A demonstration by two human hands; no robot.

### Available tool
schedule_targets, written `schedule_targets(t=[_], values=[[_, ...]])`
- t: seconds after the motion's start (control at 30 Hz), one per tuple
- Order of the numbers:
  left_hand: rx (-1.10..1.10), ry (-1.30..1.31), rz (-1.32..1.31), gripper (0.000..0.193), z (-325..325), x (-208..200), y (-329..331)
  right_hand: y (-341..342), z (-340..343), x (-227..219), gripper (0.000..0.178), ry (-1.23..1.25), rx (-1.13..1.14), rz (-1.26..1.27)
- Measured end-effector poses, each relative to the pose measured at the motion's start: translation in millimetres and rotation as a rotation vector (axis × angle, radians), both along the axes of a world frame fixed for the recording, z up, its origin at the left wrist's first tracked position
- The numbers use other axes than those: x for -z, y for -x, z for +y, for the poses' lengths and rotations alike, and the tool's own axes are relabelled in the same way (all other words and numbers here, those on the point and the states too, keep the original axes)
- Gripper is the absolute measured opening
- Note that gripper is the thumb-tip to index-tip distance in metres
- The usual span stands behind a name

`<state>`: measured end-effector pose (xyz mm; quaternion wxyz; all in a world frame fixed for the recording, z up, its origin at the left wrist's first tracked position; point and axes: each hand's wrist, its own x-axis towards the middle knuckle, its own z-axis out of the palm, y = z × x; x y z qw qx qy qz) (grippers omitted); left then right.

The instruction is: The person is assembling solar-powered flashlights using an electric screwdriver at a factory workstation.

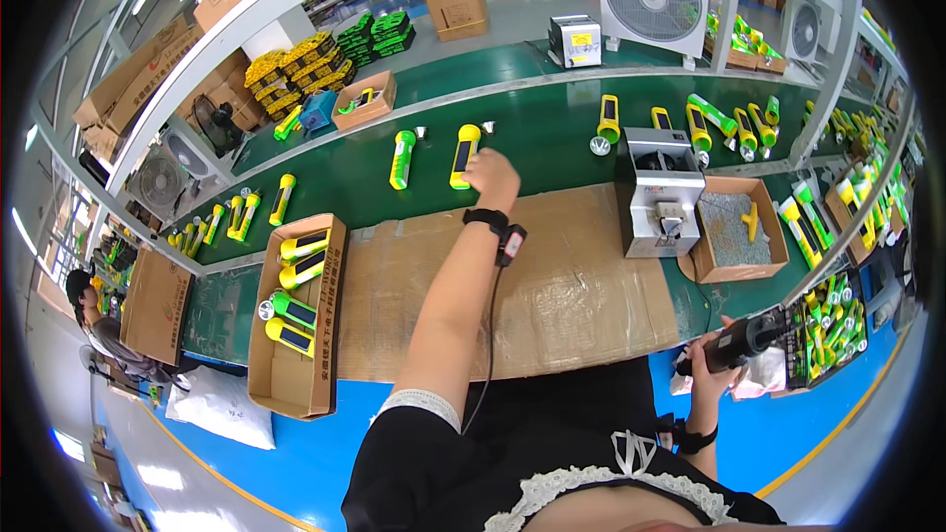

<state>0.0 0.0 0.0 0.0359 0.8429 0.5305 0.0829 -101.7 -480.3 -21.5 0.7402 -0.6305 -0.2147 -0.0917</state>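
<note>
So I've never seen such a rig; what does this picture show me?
No robot here: these are a person's two bare hands, seen by a wide fisheye camera on the head, which bends straight edges. The left hand is at the lower end of a yellow flashlight on the green surface; I can't tell whether it is held. The right hand holds a black handheld tool. A cardboard sheet lies between an open box of flashlights and a silver machine.

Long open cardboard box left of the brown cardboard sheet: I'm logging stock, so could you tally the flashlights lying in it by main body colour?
Yellow flashlights: 3
Green flashlight: 1
Total: 4
</note>
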Motion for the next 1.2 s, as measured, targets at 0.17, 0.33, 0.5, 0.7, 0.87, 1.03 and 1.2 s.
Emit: schedule_targets(t=[0.17,0.33,0.5,0.7,0.87,1.03,1.2], values=[[0.031,-0.032,-0.046,0.058,64.3,40.7,48.3,7.4,6.8,-2.5,0.061,-0.031,-0.029,-0.023],[0.231,-0.083,-0.239,0.048,52.9,38.5,66.4,2.1,21.0,-19.6,0.061,0.0,-0.038,0.012],[0.62,-0.157,-0.149,0.049,-52.5,-7.8,132.6,-39.6,29.4,-44.0,0.066,-0.114,-0.137,-0.066],[0.772,0.006,0.027,0.042,-167.0,1.9,246.3,-99.9,85.8,-109.8,0.067,-0.119,-0.15,-0.204],[0.91,0.451,-0.139,0.047,-203.7,1.4,287.1,-129.1,124.3,-119.8,0.053,-0.169,-0.111,-0.245],[0.95,0.418,-0.135,0.049,-200.2,-1.9,285.9,-148.6,133.5,-99.5,0.047,-0.163,-0.154,-0.189],[1.142,0.04,-0.164,0.05,-197.1,-17.2,248.1,-153.1,132.7,-101.2,0.043,-0.101,-0.209,-0.155]])
